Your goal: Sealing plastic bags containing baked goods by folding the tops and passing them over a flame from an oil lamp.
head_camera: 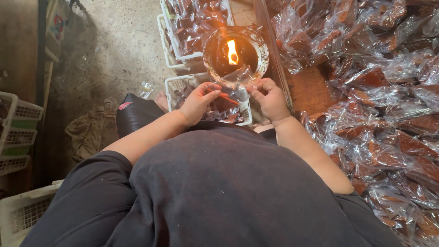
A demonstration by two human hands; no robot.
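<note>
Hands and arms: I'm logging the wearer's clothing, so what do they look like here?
Both forearms are bare. The left hand and right hand wear no gloves, and no rings or watch show. Short dark sleeves of a dark top cover the upper arms.

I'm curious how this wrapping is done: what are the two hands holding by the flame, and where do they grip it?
Both hands, left hand and right hand, hold one clear plastic packet by its side edges, below the flame.
</note>
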